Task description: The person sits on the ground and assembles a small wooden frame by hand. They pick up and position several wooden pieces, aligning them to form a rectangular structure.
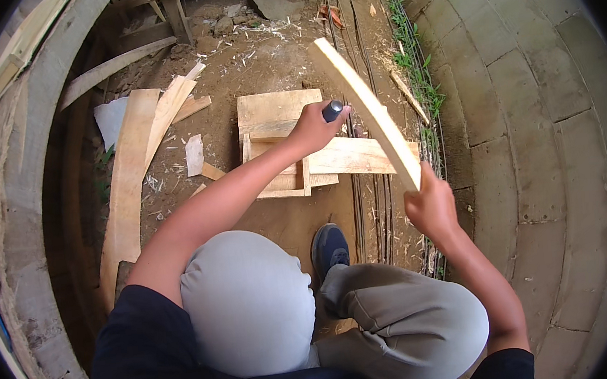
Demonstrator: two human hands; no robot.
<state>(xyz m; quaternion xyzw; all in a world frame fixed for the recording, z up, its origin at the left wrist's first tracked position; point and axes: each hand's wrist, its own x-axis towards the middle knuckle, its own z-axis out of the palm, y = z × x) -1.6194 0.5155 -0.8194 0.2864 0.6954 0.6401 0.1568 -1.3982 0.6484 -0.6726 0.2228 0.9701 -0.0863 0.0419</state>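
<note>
My left hand is closed around a black cylindrical tool handle with a shiny round end; the rest of that tool is hidden. With my right hand I grip the near end of a long, narrow wooden strip, which slants up and away to the left. Under my left hand lies a shallow wooden frame with open compartments. A flat board is at its far side. Another plank reaches out from the frame to the right, passing behind the strip.
Long boards lie at the left, beside a dark gap. A block wall runs along the right, with thin dark rods on the ground near it. Wood shavings litter the dirt. My shoe is just short of the frame.
</note>
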